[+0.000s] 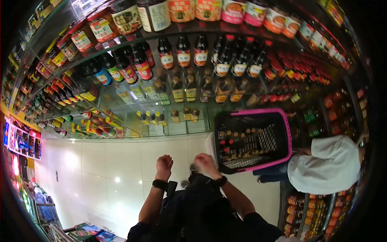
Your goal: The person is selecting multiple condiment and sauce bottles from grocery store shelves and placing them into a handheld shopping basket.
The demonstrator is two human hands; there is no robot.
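Both of my hands are held out over the pale tiled floor, below the glass shelves. My left hand point(164, 166) has its fingers curled together, and what they hold, if anything, is hidden. My right hand point(206, 164) is also curled, close to the left side of a black basket point(289, 137) with a pink rim, with a small gap between them. Whether it holds something cannot be made out. Inside the basket stand several bottles point(242, 144) with dark, red and yellowish caps.
Glass shelves point(177, 108) with sauce bottles and jars curve across the front. A person in a white top point(324, 165) is at the right, beside the basket. Shelves of orange bottles point(312, 213) stand at lower right. Boxes point(86, 232) lie at lower left.
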